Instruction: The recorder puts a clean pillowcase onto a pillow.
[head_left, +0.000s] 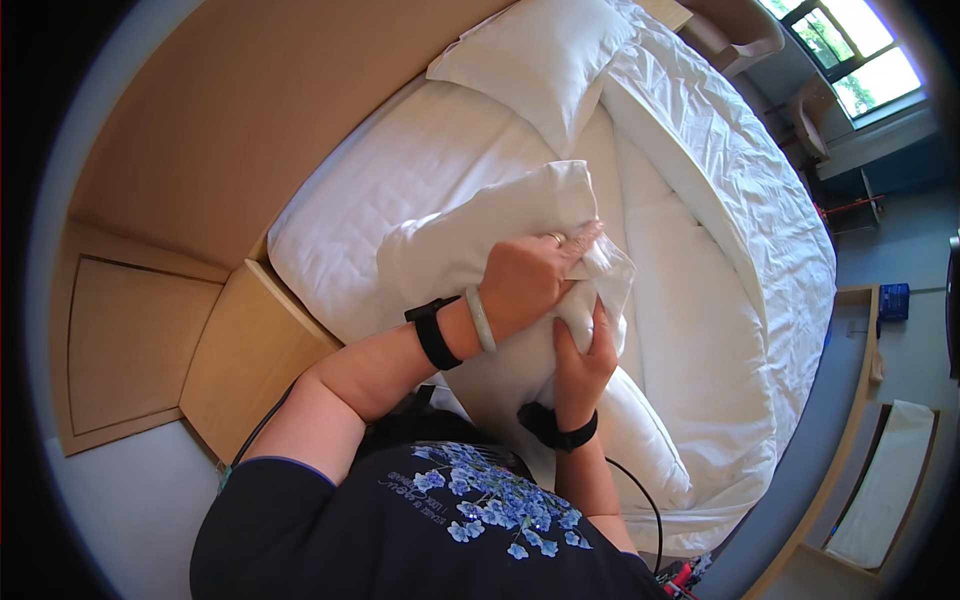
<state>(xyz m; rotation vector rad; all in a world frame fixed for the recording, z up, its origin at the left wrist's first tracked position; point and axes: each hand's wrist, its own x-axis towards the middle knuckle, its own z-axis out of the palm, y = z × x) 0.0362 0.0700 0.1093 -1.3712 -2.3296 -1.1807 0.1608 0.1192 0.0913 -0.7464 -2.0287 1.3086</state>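
Observation:
A pillow in a white pillowcase (472, 229) lies across the near side of the bed, in front of my body. My left hand (529, 281), with a ring, a pale bangle and a black wrist strap, grips the cloth at the case's right end. Just below it, my right hand (585, 367) pinches a bunched part of the same end between thumb and fingers. Some of the left fingers are hidden by the fabric. Beneath and to the right of my right forearm, part of another white pillow (645, 435) shows; whether it is a separate one is hard to tell.
Another white pillow (536, 60) rests against the brown headboard (247, 97). A white duvet (690, 285) is folded back over the mattress. The wooden nightstand (251, 352) stands at the left. A black cable (641, 495) hangs by my right arm. Shelving (862, 450) lines the far right.

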